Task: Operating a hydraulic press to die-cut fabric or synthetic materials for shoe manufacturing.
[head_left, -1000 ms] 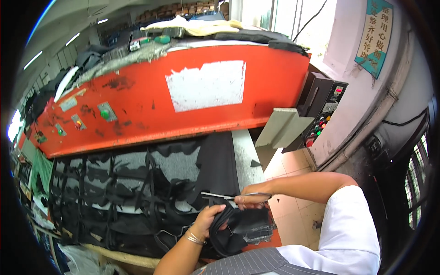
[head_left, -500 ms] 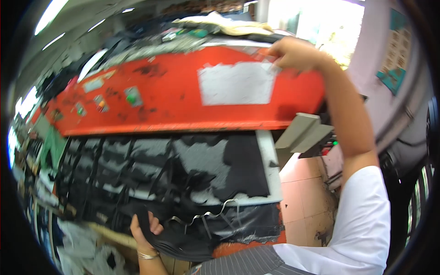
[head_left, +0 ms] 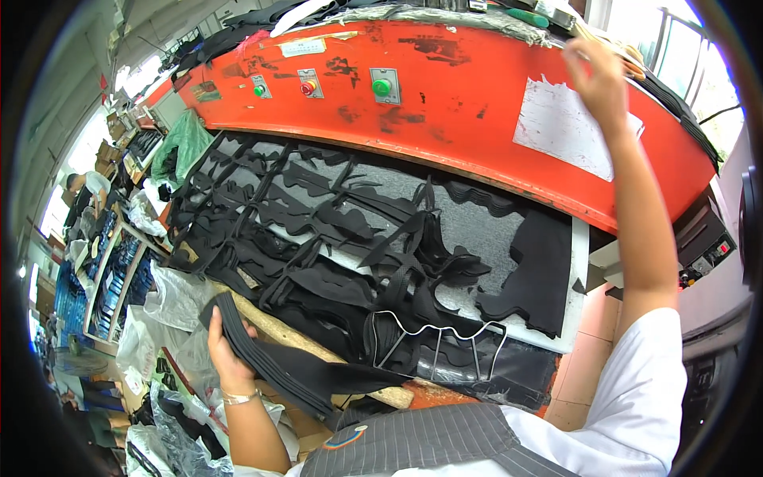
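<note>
My left hand [head_left: 228,354] grips a thick stack of black fabric pieces [head_left: 274,362], held tilted over the near edge of the cutting bed. My right hand [head_left: 602,87] is raised at the top edge of the red machine beam [head_left: 477,119], near some tan material [head_left: 608,48]. Its fingers look apart, slightly blurred, and I see nothing in them. A wavy-edged metal cutting die [head_left: 435,350] with crossbars lies on black material at the bed's near side. Cut black fabric [head_left: 334,219] with many gaps covers the grey bed [head_left: 465,215].
Green and red buttons [head_left: 382,87] sit on the beam's front. Clear plastic bags [head_left: 175,298] lie at the left, beside a wooden strip [head_left: 278,334]. Farther left are a rack [head_left: 115,282] with blue items and a bending person [head_left: 89,189]. A green-handled tool [head_left: 528,17] rests on the beam.
The view has swung left, so the beam's buttons and the left side of the room show more. My left hand still holds the black stack, and my right hand stays raised by the beam's top.
</note>
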`<action>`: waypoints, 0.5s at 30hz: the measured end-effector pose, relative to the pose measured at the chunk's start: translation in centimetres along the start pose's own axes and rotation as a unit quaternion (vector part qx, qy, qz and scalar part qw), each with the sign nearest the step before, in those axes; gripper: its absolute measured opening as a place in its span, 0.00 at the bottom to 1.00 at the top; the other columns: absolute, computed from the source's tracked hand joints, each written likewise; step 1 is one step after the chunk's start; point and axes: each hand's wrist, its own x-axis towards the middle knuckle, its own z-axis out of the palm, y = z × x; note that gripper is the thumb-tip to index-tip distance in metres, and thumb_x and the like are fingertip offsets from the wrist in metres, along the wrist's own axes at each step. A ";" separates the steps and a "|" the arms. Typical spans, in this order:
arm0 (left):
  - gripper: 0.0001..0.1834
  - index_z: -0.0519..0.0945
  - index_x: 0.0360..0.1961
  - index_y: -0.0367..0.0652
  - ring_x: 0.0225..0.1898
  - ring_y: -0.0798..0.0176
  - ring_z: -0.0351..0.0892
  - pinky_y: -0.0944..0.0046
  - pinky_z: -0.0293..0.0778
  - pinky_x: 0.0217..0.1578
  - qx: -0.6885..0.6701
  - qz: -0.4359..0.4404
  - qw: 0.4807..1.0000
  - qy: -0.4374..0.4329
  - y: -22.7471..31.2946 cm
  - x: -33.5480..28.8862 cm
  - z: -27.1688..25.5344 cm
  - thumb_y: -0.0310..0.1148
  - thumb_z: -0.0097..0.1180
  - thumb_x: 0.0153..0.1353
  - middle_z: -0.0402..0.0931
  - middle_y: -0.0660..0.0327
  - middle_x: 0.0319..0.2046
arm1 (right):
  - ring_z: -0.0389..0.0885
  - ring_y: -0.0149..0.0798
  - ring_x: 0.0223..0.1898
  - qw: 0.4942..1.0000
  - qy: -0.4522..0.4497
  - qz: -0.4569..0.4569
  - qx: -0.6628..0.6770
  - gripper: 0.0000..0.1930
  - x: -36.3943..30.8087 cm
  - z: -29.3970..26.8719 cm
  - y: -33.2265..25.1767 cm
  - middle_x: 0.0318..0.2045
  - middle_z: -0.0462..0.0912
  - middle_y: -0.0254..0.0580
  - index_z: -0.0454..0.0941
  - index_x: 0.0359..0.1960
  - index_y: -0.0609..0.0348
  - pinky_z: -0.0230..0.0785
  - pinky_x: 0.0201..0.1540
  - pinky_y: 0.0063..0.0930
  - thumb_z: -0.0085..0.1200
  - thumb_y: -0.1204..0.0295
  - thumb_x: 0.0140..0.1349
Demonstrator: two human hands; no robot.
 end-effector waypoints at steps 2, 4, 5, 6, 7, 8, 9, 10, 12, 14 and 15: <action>0.15 0.79 0.36 0.44 0.23 0.65 0.76 0.67 0.73 0.24 0.022 0.032 0.999 0.032 0.9 3.5 0.8 0.45 0.58 0.61 0.76 0.61 0.24 | 0.78 0.46 0.36 0.989 -0.105 0.002 0.100 0.05 -3.4 0.3 -6.9 0.29 0.81 0.38 0.78 0.30 0.54 0.68 0.43 0.38 0.59 0.76 0.50; 0.17 0.78 0.45 0.40 0.37 0.64 0.80 0.66 0.76 0.38 0.112 0.111 0.986 0.048 1.3 8.2 1.8 0.39 0.62 0.59 0.80 0.56 0.37 | 0.76 0.50 0.41 0.940 -0.280 0.090 0.172 0.08 -9.0 1.5 -11.5 0.35 0.79 0.47 0.77 0.32 0.60 0.68 0.47 0.42 0.59 0.72 0.52; 0.19 0.76 0.48 0.37 0.42 0.62 0.78 0.65 0.75 0.43 0.195 0.181 0.964 0.024 1.1 11.3 1.6 0.36 0.62 0.58 0.78 0.53 0.42 | 0.76 0.52 0.43 0.896 -0.370 0.139 0.204 0.12 -11.2 1.8 -13.4 0.38 0.79 0.50 0.77 0.37 0.62 0.68 0.49 0.41 0.59 0.69 0.54; 0.22 0.74 0.51 0.35 0.47 0.61 0.77 0.65 0.73 0.48 0.274 0.251 0.928 0.003 0.9 14.4 1.6 0.33 0.62 0.58 0.77 0.51 0.46 | 0.76 0.53 0.45 0.856 -0.404 0.210 0.244 0.15 -14.1 2.6 -14.9 0.39 0.79 0.51 0.78 0.42 0.63 0.68 0.51 0.41 0.59 0.67 0.56; 0.23 0.73 0.53 0.34 0.50 0.61 0.75 0.64 0.70 0.52 0.313 0.248 0.917 0.001 0.7 16.8 2.9 0.32 0.62 0.58 0.76 0.51 0.49 | 0.78 0.53 0.44 0.803 -0.444 0.291 0.271 0.17 -16.4 2.9 -15.5 0.40 0.80 0.53 0.77 0.45 0.65 0.70 0.49 0.39 0.59 0.67 0.57; 0.24 0.72 0.54 0.34 0.52 0.62 0.74 0.64 0.66 0.56 0.353 0.250 0.901 0.003 1.1 19.2 4.2 0.30 0.61 0.58 0.75 0.52 0.51 | 0.80 0.47 0.41 0.763 -0.462 0.360 0.273 0.18 -18.0 3.3 -16.4 0.40 0.80 0.52 0.77 0.46 0.66 0.72 0.46 0.36 0.59 0.67 0.57; 0.22 0.73 0.53 0.35 0.50 0.62 0.75 0.65 0.68 0.54 0.360 0.248 0.898 -0.059 0.9 22.6 5.3 0.30 0.61 0.58 0.76 0.53 0.49 | 0.80 0.42 0.38 0.710 -0.437 0.470 0.289 0.21 -20.4 3.9 -16.6 0.40 0.80 0.49 0.74 0.49 0.70 0.73 0.44 0.33 0.59 0.66 0.58; 0.21 0.74 0.53 0.35 0.48 0.63 0.76 0.65 0.69 0.51 0.368 0.243 0.890 -0.117 0.8 26.0 6.1 0.30 0.61 0.58 0.77 0.54 0.47 | 0.80 0.41 0.38 0.622 -0.357 0.611 0.335 0.24 -21.2 4.7 -17.2 0.40 0.80 0.48 0.71 0.51 0.72 0.73 0.44 0.33 0.60 0.66 0.59; 0.20 0.77 0.50 0.35 0.43 0.67 0.76 0.68 0.70 0.46 0.404 0.210 0.876 -0.160 -0.4 31.4 9.9 0.30 0.61 0.57 0.79 0.58 0.42 | 0.76 0.45 0.46 0.451 -0.198 0.779 0.388 0.32 -23.0 5.8 -17.2 0.48 0.74 0.53 0.63 0.57 0.75 0.70 0.51 0.35 0.61 0.65 0.59; 0.15 0.79 0.46 0.34 0.43 0.65 0.78 0.68 0.71 0.44 0.372 0.181 0.899 -0.143 -2.2 38.7 11.8 0.28 0.60 0.58 0.80 0.58 0.41 | 0.64 0.55 0.62 0.346 -0.040 0.850 0.396 0.41 -23.9 7.6 -17.4 0.61 0.59 0.66 0.49 0.65 0.76 0.60 0.64 0.42 0.61 0.67 0.58; 0.15 0.79 0.46 0.34 0.44 0.65 0.78 0.68 0.71 0.45 0.343 0.173 0.915 -0.124 -2.8 42.7 12.2 0.28 0.59 0.58 0.80 0.58 0.41 | 0.62 0.57 0.63 0.334 0.020 0.855 0.396 0.43 -24.8 8.7 -17.2 0.62 0.57 0.68 0.44 0.66 0.76 0.58 0.65 0.46 0.59 0.68 0.59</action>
